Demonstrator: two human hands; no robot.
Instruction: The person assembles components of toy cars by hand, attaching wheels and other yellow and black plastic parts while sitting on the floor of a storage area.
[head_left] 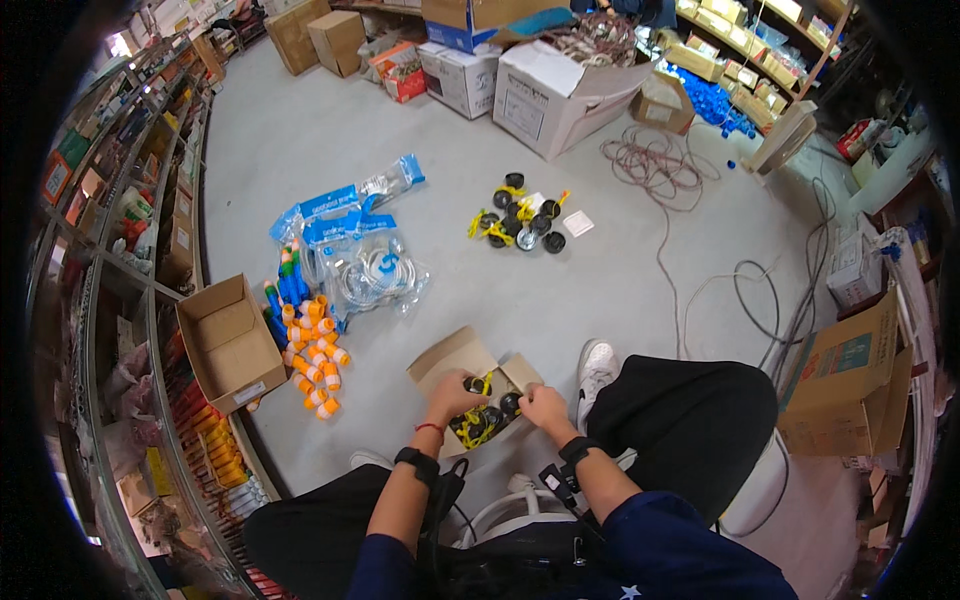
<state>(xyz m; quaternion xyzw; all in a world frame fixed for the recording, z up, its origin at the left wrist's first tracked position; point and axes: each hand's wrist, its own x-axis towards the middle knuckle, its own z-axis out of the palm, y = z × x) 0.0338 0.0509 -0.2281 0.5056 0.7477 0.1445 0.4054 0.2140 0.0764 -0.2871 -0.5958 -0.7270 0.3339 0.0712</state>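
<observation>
An open cardboard box stands on the floor between my feet, with several round black parts with yellow straps inside. My left hand is over the box's left side, its fingers closed on a black cap with a yellow strap. At the box's right wall my right hand is closed on the cardboard edge, its fingertips beside another round black part. The far side of its grip is hidden. Farther out on the floor lies a loose group of black caps with yellow straps.
Orange-and-white fittings, bagged hoses and an empty carton lie to the left, beside shelving. Large cartons stand at the back. Cables trail on the right near another carton.
</observation>
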